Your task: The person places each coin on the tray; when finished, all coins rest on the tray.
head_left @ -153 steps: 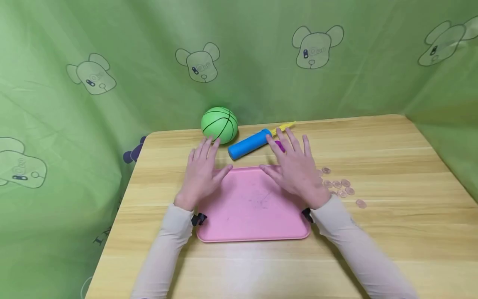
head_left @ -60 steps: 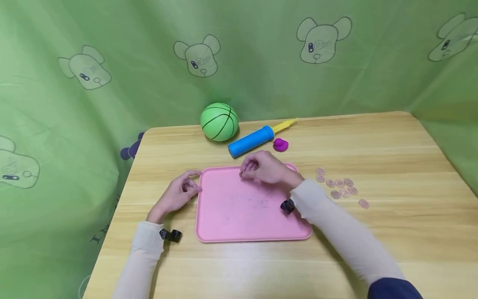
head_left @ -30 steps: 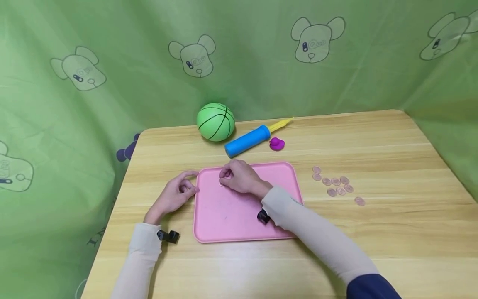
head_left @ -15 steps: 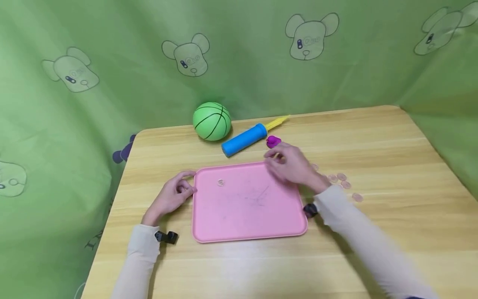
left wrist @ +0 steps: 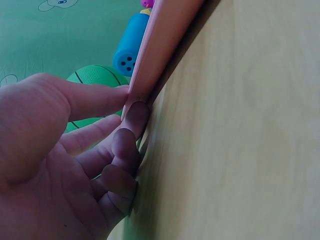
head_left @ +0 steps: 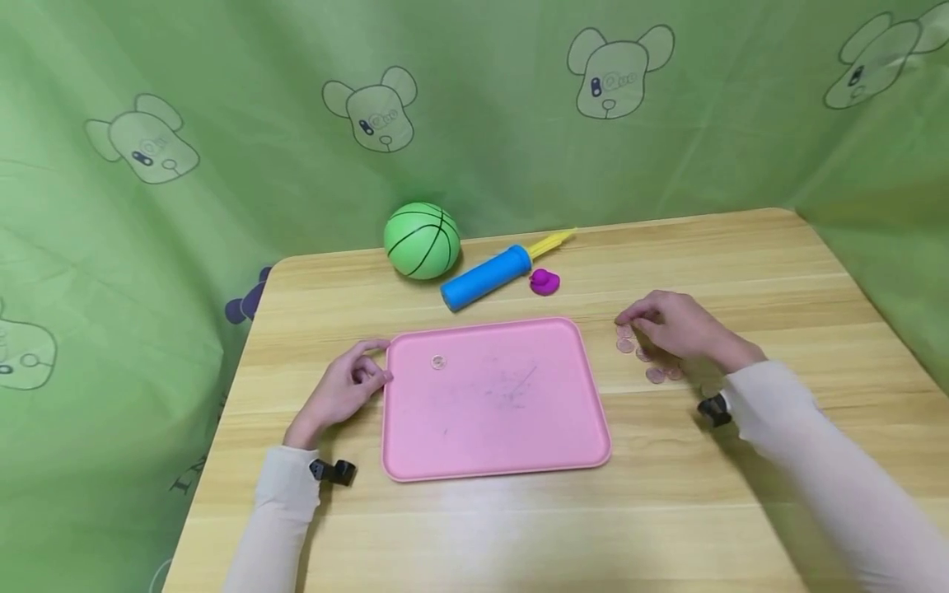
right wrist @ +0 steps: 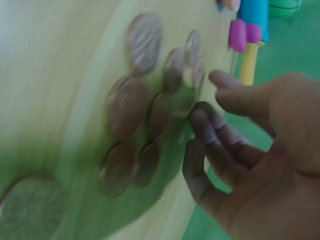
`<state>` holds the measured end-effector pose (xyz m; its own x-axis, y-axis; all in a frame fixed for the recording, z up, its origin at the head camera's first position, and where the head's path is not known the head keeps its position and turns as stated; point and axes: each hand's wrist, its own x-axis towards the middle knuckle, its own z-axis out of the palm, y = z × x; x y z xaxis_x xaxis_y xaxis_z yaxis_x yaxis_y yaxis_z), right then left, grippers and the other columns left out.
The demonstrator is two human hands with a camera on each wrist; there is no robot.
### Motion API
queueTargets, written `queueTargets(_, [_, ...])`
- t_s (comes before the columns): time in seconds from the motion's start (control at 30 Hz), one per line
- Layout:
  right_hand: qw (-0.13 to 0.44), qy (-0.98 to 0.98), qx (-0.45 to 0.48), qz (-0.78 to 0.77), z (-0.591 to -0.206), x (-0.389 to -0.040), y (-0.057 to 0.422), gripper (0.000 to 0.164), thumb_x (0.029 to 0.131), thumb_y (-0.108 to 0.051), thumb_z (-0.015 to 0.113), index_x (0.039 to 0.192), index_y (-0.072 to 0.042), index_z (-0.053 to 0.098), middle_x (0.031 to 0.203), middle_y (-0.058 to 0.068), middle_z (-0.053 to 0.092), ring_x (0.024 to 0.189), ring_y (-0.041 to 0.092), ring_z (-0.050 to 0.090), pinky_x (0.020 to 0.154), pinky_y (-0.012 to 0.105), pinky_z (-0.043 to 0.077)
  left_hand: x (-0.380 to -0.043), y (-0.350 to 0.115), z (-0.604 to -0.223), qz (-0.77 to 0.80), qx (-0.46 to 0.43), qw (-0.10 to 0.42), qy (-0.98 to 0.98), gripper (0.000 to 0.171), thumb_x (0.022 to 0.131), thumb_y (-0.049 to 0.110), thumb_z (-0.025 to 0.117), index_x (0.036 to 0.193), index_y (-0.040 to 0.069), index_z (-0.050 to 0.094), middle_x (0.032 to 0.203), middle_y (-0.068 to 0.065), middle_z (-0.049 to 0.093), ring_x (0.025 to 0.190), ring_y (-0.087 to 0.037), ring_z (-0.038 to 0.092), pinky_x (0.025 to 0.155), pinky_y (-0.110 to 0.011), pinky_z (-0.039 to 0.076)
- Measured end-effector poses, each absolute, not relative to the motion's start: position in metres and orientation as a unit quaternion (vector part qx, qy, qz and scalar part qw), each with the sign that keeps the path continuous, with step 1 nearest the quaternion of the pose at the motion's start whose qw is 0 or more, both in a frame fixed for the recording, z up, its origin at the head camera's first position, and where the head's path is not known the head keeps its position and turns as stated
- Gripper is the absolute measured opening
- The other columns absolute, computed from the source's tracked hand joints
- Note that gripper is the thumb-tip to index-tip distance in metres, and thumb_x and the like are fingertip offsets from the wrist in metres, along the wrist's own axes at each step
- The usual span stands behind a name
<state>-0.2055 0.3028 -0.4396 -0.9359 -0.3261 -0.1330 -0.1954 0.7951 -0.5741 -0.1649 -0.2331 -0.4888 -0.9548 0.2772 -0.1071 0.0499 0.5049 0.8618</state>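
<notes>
Round copper-coloured coins [head_left: 655, 375] lay toward the surface's [head_left: 482, 523] right edge, beside spread right-hand fingers [head_left: 636, 310]; bent left-hand fingers [head_left: 373, 344] touched a rectangular pink tray [head_left: 474, 428].

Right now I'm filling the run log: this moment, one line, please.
left hand: touching left edge of pink tray | right hand: at loose coins on table | single coin: on pink tray

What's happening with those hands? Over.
Left hand touching tray edge. Right hand at loose coins, apparently holding none. One coin on tray. Nothing visibly in the way.
</notes>
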Motion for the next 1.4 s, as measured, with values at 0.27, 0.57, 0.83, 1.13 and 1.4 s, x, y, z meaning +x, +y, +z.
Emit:
queueTargets(0.27, [0.121, 0.942, -0.167, -0.267, -0.447, -0.21, 0.31, 0.021, 0.102, -0.009, 0.076, 0.122, -0.005, 0.08, 0.113, 0.015, 0.071, 0.102, 0.027, 0.063, 0.101, 0.054, 0.052, -0.165, -0.234, -0.491, 0.49, 0.096, 0.113, 0.859, 0.051, 0.104, 0.006, 0.072, 0.153, 0.005, 0.057, 0.1, -0.02, 0.074, 0.079, -0.014, 0.06, 0.072, -0.021, 0.05])
queueTargets(0.57, [0.193, 0.922, -0.156, -0.297, -0.45, -0.221, 0.316, 0.017, 0.105, -0.007, 0.071, 0.111, 0.007, 0.064, 0.098, 0.014, 0.07, 0.087, 0.018, 0.059, 0.076, 0.021, 0.049, -0.163, -0.231, -0.49, 0.488, 0.092, 0.112, 0.861, 0.052, 0.104, 0.007, 0.072, 0.153, 0.004, 0.057, 0.099, -0.019, 0.074, 0.079, -0.014, 0.059, 0.072, -0.022, 0.049])
queueTargets(0.83, [0.16, 0.932, -0.122, -0.301, -0.451, -0.219, 0.31, 0.019, 0.105, -0.016, 0.074, 0.113, -0.001, 0.068, 0.101, 0.012, 0.071, 0.09, 0.02, 0.062, 0.076, 0.021, 0.05, -0.165, -0.232, -0.489, 0.482, 0.088, 0.11, 0.865, 0.052, 0.104, 0.009, 0.073, 0.154, 0.007, 0.058, 0.1, -0.016, 0.074, 0.081, -0.015, 0.06, 0.073, -0.022, 0.049])
queueTargets(1.13, [0.087, 0.922, -0.144, -0.348, -0.44, -0.219, 0.266, 0.016, 0.103, -0.017, 0.077, 0.113, -0.005, 0.077, 0.104, 0.011, 0.079, 0.098, 0.023, 0.07, 0.085, 0.018, 0.054, -0.165, -0.235, -0.489, 0.479, 0.083, 0.109, 0.867, 0.052, 0.104, 0.009, 0.073, 0.154, 0.007, 0.058, 0.101, -0.017, 0.073, 0.082, -0.017, 0.06, 0.074, -0.022, 0.049])
queueTargets(1.4, [0.111, 0.896, -0.173, -0.395, -0.443, -0.214, 0.201, 0.011, 0.102, -0.015, 0.078, 0.111, -0.008, 0.079, 0.101, 0.008, 0.078, 0.093, 0.022, 0.07, 0.081, 0.023, 0.058, -0.167, -0.232, -0.49, 0.474, 0.085, 0.112, 0.87, 0.053, 0.104, 0.009, 0.073, 0.154, 0.008, 0.057, 0.102, -0.016, 0.073, 0.083, -0.016, 0.061, 0.074, -0.023, 0.05])
